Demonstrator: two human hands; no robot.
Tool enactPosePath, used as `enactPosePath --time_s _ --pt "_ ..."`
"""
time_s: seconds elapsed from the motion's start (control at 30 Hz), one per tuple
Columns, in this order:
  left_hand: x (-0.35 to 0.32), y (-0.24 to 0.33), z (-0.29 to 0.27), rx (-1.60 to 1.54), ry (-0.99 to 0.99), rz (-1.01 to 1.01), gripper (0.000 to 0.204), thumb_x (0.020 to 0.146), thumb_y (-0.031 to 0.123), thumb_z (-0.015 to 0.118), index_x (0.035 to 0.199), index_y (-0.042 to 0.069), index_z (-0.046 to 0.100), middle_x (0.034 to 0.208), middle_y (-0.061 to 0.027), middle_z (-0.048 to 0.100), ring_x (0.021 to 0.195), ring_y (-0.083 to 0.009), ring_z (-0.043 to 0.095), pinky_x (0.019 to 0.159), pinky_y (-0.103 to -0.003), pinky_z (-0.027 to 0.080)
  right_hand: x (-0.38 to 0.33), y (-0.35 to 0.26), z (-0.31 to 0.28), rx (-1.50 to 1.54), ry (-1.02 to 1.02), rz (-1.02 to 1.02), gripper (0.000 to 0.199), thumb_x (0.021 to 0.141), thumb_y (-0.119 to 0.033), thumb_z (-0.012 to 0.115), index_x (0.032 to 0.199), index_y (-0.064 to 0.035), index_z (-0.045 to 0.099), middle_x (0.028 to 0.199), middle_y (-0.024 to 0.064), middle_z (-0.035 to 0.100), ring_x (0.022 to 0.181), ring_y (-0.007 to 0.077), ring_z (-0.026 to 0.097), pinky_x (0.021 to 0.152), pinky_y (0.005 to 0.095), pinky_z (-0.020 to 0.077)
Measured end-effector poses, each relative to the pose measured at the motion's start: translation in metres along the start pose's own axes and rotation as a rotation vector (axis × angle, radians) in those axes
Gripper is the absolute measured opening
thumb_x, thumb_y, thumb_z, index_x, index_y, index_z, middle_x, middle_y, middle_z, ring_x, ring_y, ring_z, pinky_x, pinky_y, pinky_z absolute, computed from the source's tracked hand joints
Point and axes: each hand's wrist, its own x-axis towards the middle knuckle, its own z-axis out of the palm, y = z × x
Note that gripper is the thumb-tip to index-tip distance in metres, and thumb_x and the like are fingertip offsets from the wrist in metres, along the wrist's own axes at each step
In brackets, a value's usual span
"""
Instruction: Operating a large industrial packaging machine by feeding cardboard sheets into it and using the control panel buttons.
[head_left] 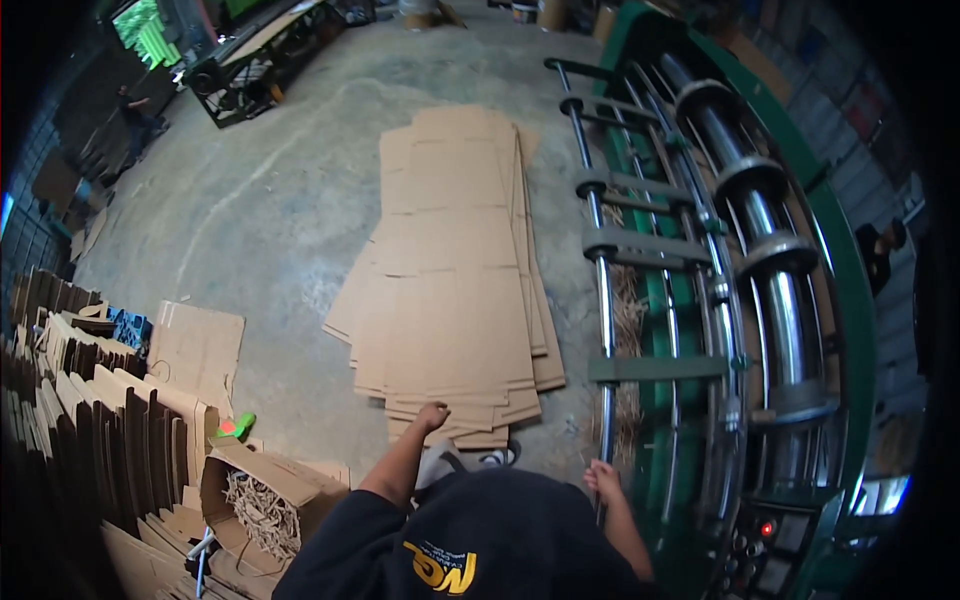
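A tall, uneven stack of flat brown cardboard sheets [455,310] lies on the floor in front of me, its layers fanned out at the sides. Over the near end of that stack is my left hand [432,416], with its fingers curled in and nothing visible in them. My right hand [602,482] hangs beside the near part of a long metal rail [606,330] on the green machine [655,440]. Its fingers look loosely closed, without any visible object. Whether it touches the rail I cannot tell.
Steel rollers [790,330] and a red-lit control panel [768,530] belong to the machine at right. At lower left are upright cardboard pieces [100,420] and an open carton [320,490] of paper scraps. A work table [255,50] stands far left. People are at both sides.
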Motion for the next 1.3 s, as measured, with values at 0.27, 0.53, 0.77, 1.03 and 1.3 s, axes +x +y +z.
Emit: enactPosePath --time_s 0.27,0.53,0.77,1.03,1.3 --pt "-0.041 0.068 0.066 -0.243 -0.241 -0.138 0.044 0.077 0.030 0.054 0.110 0.001 0.057 0.107 -0.0186 0.059 0.102 -0.0314 0.055 0.088 -0.035 0.043 -0.023 0.038 -0.053 -0.102 0.088 0.095 0.027 0.090 -0.020 0.048 0.114 -0.0108 0.054 0.083 0.0051 0.061 0.067 0.0121 0.060 0.054 0.0214 0.0463" --pt "-0.041 0.084 0.105 0.006 -0.285 0.010 0.042 0.079 0.028 0.055 0.111 0.001 0.056 0.103 -0.0176 0.060 0.096 -0.0276 0.057 0.080 -0.032 0.044 -0.047 0.069 -0.081 -0.009 0.170 0.146 0.023 0.089 -0.017 0.048 0.109 -0.0064 0.056 0.075 0.0055 0.058 0.058 0.0118 0.055 0.046 0.0210 0.0418" --pt "-0.021 0.092 0.121 -0.093 -0.262 0.029 0.042 0.078 0.027 0.055 0.111 0.001 0.056 0.097 -0.0165 0.060 0.087 -0.0245 0.057 0.075 -0.032 0.045 -0.060 0.075 -0.095 0.044 0.172 0.138 0.025 0.089 -0.016 0.050 0.110 -0.0055 0.055 0.075 0.0044 0.057 0.058 0.0106 0.054 0.047 0.0209 0.0420" --pt "-0.013 0.117 0.127 -0.371 -0.415 -0.088 0.045 0.081 0.023 0.055 0.119 0.000 0.048 0.091 -0.0098 0.062 0.072 -0.0178 0.057 0.057 -0.028 0.044 -0.052 0.073 -0.100 -0.092 0.199 -0.069 0.023 0.087 -0.017 0.053 0.105 -0.0059 0.060 0.081 0.0026 0.060 0.068 0.0103 0.058 0.061 0.0224 0.0475" --pt "-0.006 0.140 0.150 -0.347 -0.517 -0.123 0.039 0.084 0.023 0.053 0.117 0.003 0.049 0.087 -0.0042 0.061 0.071 -0.0133 0.056 0.057 -0.027 0.043 -0.076 0.073 -0.098 -0.306 0.280 -0.106 0.020 0.086 -0.011 0.052 0.102 -0.0033 0.062 0.081 0.0029 0.061 0.068 0.0090 0.058 0.065 0.0216 0.0473"
